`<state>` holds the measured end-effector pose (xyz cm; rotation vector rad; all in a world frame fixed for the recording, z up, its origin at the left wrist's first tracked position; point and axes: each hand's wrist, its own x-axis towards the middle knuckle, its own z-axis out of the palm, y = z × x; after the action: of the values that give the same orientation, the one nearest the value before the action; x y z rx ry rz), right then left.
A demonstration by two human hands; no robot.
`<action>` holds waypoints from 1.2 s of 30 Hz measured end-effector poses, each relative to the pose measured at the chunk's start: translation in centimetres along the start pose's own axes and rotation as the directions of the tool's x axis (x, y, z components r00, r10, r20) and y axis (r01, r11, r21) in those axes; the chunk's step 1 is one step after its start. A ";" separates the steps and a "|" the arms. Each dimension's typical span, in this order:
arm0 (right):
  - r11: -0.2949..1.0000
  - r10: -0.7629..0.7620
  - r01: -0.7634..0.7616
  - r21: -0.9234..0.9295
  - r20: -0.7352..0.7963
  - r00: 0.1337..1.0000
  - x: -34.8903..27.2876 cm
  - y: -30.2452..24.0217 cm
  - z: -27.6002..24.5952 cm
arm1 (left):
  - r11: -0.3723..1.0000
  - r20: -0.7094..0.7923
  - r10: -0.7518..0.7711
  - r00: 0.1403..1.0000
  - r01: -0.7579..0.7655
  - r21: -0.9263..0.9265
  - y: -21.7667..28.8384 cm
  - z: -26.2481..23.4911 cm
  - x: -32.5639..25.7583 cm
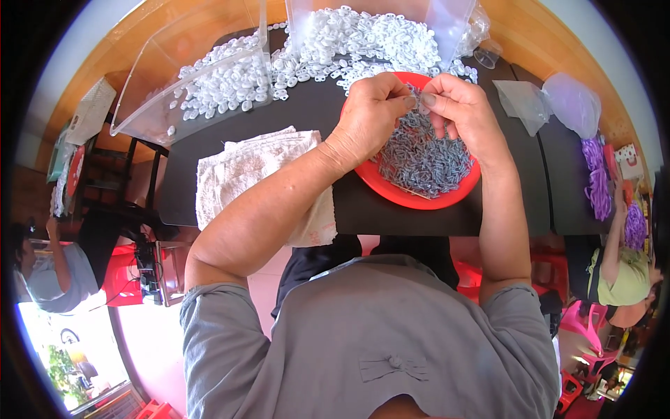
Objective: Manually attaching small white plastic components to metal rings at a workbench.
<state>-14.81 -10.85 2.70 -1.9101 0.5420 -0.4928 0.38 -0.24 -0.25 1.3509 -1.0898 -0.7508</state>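
My left hand (373,112) and my right hand (460,112) meet above a red plate (391,190) heaped with small grey metal clips (426,157). Together the fingertips of both hands pinch one small pale piece (421,103); it is too small to make out clearly. Beyond the plate a spread of small white plastic rings (349,42) covers the far side of the dark table (314,112).
A clear plastic tub (150,98) tilts at the far left with white rings in it. A white towel (241,171) lies left of the plate. Clear plastic bags (558,101) and purple pieces (597,178) sit at the right. Other people sit at both sides.
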 end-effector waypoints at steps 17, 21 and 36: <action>0.997 0.053 -0.047 -0.055 0.106 0.993 -0.2 -0.4 -1.7 | 0.989 0.081 0.071 0.994 -0.081 0.124 -0.1 -0.9 0.4; 1.000 0.023 -0.023 -0.007 -0.038 0.999 -0.1 -0.2 -1.8 | 0.988 -0.048 -0.072 0.996 0.065 -0.140 1.6 -1.1 0.5; 0.958 -0.259 0.269 0.100 -0.109 0.960 0.1 0.5 5.7 | 0.575 0.006 -0.296 0.955 0.183 -0.798 1.0 0.3 0.1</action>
<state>-11.63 -6.86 0.11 -1.8651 0.3115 -0.7744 0.00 -0.32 0.71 0.7366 -0.3395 -1.1605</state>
